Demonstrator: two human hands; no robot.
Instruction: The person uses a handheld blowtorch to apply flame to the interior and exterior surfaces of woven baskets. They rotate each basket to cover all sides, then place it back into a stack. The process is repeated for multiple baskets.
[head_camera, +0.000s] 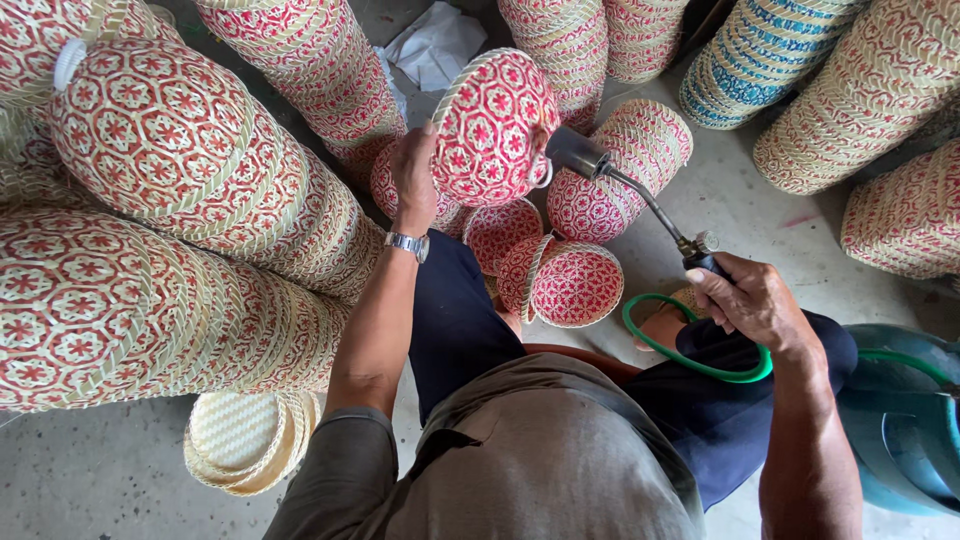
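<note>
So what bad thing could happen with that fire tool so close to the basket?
1. The torch nozzle points right at the woven red-and-tan basket; held there too long, it might scorch or catch fire.
2. The left hand grips the basket's rim near the nozzle, so its fingers could get burned.
3. Stacks of woven baskets crowd close around, and the green hose loops by the knee.

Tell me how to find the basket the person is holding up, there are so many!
Start at the big stacks of red-and-cream woven baskets lying along the left, then follow the person's left hand, the one with the silver wristwatch. It grips the rim of one round woven basket. Unlike its neighbours, this basket is lifted off the floor, with the metal torch nozzle from the right hand pointing at it.
</note>
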